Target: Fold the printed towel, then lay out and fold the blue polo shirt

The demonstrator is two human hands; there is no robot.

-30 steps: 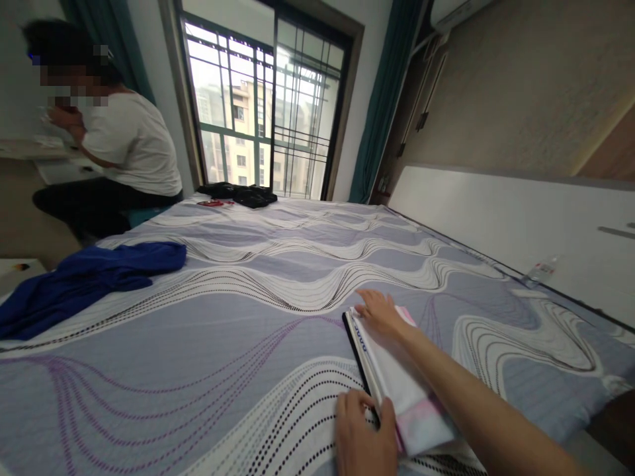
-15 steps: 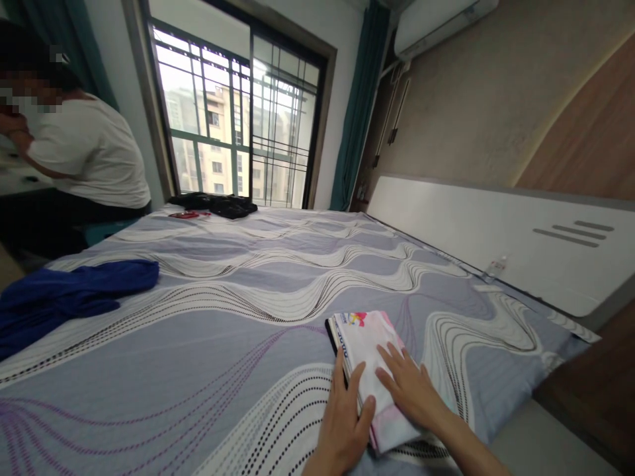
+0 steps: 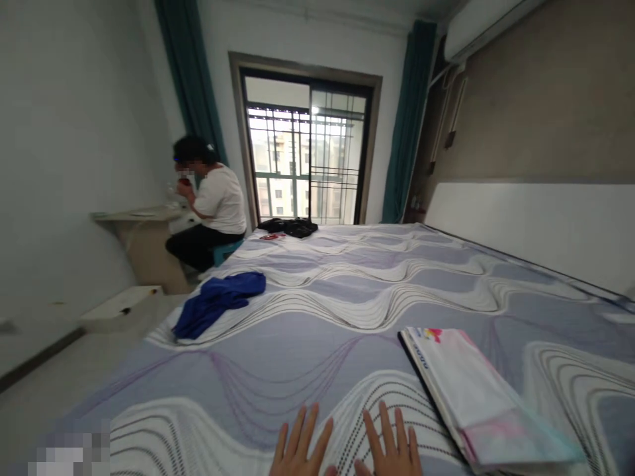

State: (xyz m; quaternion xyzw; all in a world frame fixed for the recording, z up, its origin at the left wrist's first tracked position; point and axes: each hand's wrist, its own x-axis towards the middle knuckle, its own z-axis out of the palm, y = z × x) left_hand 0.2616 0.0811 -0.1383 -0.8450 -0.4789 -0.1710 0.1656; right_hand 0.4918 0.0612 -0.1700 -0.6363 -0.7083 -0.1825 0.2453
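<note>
My left hand [image 3: 300, 444] is at the bottom middle, palm down with its fingers spread and nothing in it. Beside it, my right hand [image 3: 391, 444] is also empty, fingers apart. Both are over the grey-and-white patterned bedsheet [image 3: 292, 354]; whether they touch it I cannot tell. To the right of my right hand lies a flat folded stack of cloth [image 3: 476, 387], white on top with pink and pale blue parts and a small colourful print. A dark layer shows along its left edge. Neither hand touches the stack.
A crumpled blue garment [image 3: 218, 301] lies on the bed's left side. Black clothing [image 3: 290, 227] and a small red item [image 3: 270, 236] are at the far edge. A person [image 3: 221, 198] in a white top sits at a desk [image 3: 149, 225]. A white headboard [image 3: 526, 218] borders the right.
Both my hands have come off the folded stack and moved left of it, fingers spread. The view has swung left, bringing the desk and more of the seated person into sight.
</note>
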